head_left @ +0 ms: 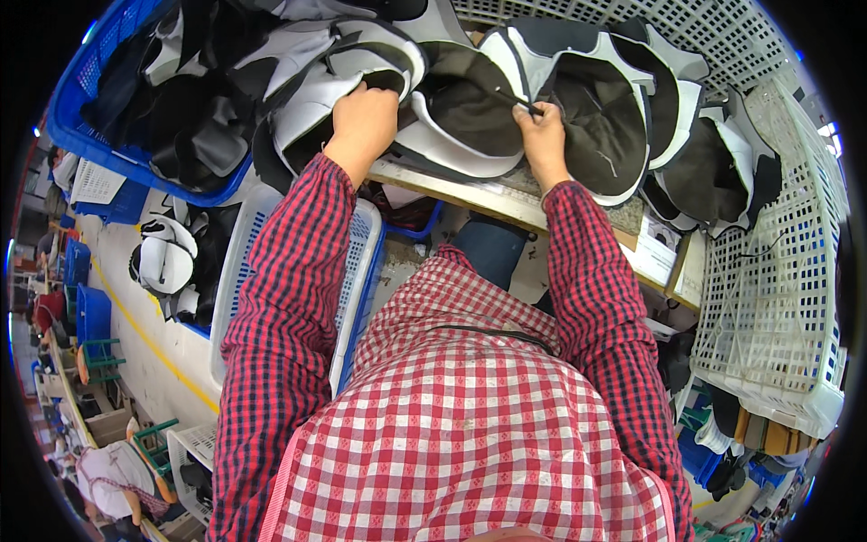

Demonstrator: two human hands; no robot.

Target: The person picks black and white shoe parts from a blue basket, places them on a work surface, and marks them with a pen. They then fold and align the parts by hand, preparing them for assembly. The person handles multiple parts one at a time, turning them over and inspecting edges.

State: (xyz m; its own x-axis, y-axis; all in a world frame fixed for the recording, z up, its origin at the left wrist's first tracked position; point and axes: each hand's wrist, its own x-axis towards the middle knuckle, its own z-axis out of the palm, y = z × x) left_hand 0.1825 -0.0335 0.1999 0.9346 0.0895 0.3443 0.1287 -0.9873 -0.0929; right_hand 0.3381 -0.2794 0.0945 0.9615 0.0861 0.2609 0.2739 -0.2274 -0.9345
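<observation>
Black and slim, a tool [519, 102] sits pinched in the right grip [544, 140]; the left grip [366, 117] curls at a white-and-black upper [312, 110], its hold impossible to tell. Other uppers [596, 117] crowd the surface [452, 187] alongside. Close handwork seems underway; the next move probably calls for steadiness.

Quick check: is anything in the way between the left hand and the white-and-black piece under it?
Nothing visible is: the left hand rests directly on the white-and-black piece. The right hand, pinching a thin dark item, is off to the right, not between them.
</observation>
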